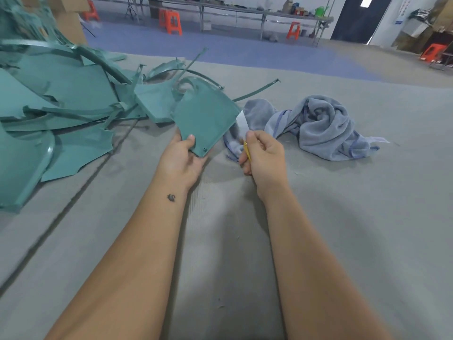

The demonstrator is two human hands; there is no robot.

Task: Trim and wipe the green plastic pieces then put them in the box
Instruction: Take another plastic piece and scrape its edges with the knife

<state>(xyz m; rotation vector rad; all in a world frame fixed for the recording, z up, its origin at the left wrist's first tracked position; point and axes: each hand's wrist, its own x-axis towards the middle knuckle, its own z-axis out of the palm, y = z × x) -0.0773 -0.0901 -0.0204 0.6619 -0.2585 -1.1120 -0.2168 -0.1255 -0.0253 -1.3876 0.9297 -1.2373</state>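
A: status on the hands?

B: left hand [181, 160] grips a green plastic piece [206, 119] by its near corner, thumb curled on top, fingers underneath. Piece is lifted and tilted above the grey mat [343, 217], about mid-surface.

A: right?

B: right hand [264, 158] is curled round a small knife [246, 147] with a yellow handle. Pale blade [241, 121] points up toward the piece's right edge; can't tell whether it touches.

A: rest of the stock?

B: pile of green pieces [61, 101] along the left edge of the mat, overlapping, some curved, with thin green strips [257, 90] sticking out toward the far side. Pile sits just beside the held piece, on its left and behind.

A: anything in the way?

B: grey-blue towel [318, 126], crumpled, lies right of the hands; one fold reaches behind the blade. Seam in the mat runs diagonally under the left forearm.

A: background?

B: cardboard boxes [68, 18] at the far left corner behind the pile. Long tables [245, 11] and orange stools [172, 22] on the blue floor beyond.
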